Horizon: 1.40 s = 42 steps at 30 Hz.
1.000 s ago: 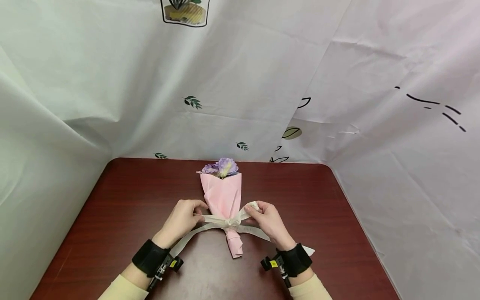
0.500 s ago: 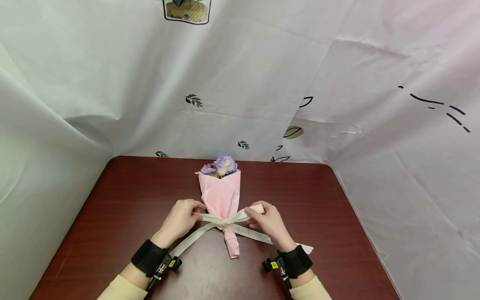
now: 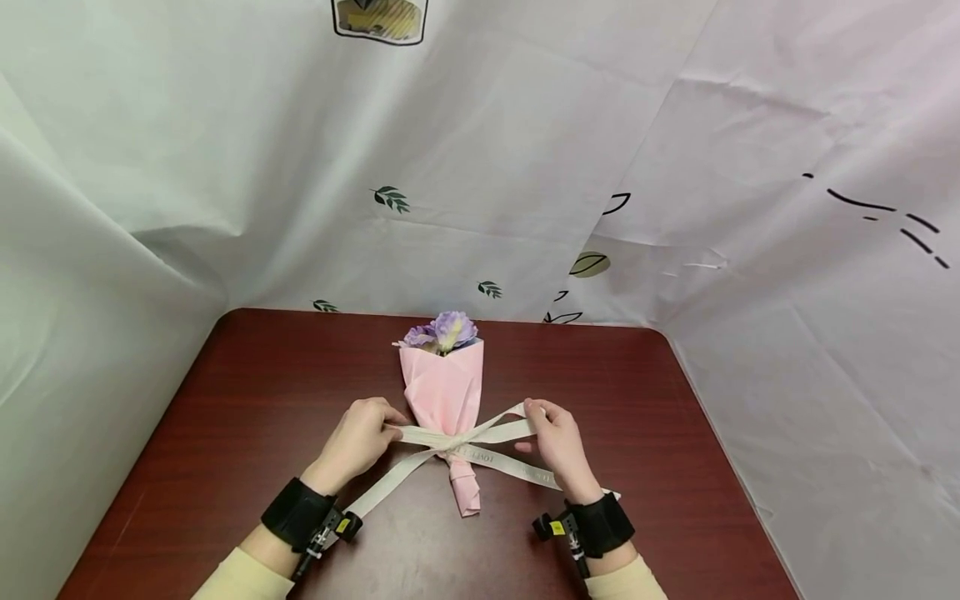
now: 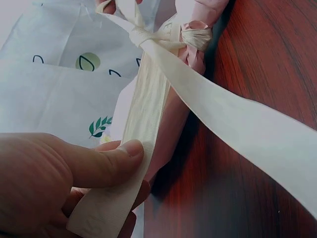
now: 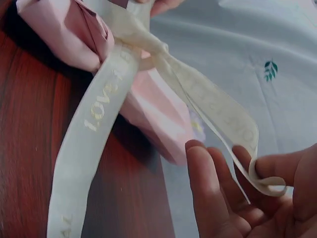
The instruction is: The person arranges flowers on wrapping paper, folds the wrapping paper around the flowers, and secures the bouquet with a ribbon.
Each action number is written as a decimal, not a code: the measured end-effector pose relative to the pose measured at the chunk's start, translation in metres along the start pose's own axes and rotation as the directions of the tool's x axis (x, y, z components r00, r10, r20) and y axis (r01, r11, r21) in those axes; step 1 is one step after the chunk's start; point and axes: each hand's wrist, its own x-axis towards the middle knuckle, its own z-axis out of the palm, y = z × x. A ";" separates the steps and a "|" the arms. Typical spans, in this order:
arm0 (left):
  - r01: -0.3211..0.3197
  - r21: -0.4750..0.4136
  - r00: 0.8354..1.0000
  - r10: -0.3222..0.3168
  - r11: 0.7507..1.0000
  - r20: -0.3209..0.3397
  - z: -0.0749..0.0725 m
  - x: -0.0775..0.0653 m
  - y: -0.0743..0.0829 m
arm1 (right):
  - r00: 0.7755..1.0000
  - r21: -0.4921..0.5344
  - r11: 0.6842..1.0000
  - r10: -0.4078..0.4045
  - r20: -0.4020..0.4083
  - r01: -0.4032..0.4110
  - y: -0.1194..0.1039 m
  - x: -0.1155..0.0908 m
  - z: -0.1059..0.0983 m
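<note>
A bouquet of purple flowers [image 3: 452, 331] in pink wrapping paper [image 3: 444, 392] lies on the table, its flowers toward the back. A cream ribbon [image 3: 453, 443] is knotted round its narrow part. My left hand [image 3: 356, 435] pinches a ribbon loop left of the knot; in the left wrist view the thumb [image 4: 131, 148] lies flat on it. On the other side, my right hand [image 3: 558, 442] pinches a second loop between thumb and fingers, pulled out from the knot. One printed ribbon tail [image 5: 101, 106] runs down right, another [image 3: 386, 487] toward the left wrist.
The dark red wooden table [image 3: 300, 367] has rounded far corners. White printed cloth [image 3: 487, 167] hangs behind it and on both sides. Each wrist wears a black strap [image 3: 300, 512] with a small camera.
My right hand has moved outward to the right, and the loop it pinches is drawn longer. My left hand stays nearly in place, still pinching its loop.
</note>
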 end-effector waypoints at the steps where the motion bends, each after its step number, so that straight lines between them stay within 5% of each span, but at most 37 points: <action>1: 0.002 0.002 1.000 -0.002 1.000 -0.001 0.000 0.000 -0.001 | 1.000 0.008 1.000 0.003 -0.006 -0.003 0.001 0.001 -0.002; 13: 0.107 -0.007 0.994 -0.107 0.994 -0.017 -0.005 -0.001 -0.010 | 1.000 -0.037 0.999 0.021 -0.011 -0.021 0.015 0.012 -0.034; 29: 0.136 0.020 0.991 -0.136 0.990 -0.021 -0.014 -0.012 -0.026 | 0.990 0.047 0.989 0.141 0.024 -0.142 0.034 0.026 -0.062; 42: 0.188 0.045 0.982 -0.188 0.981 -0.011 -0.014 -0.020 -0.042 | 0.994 -0.178 0.979 0.084 -0.066 -0.095 0.055 0.037 -0.064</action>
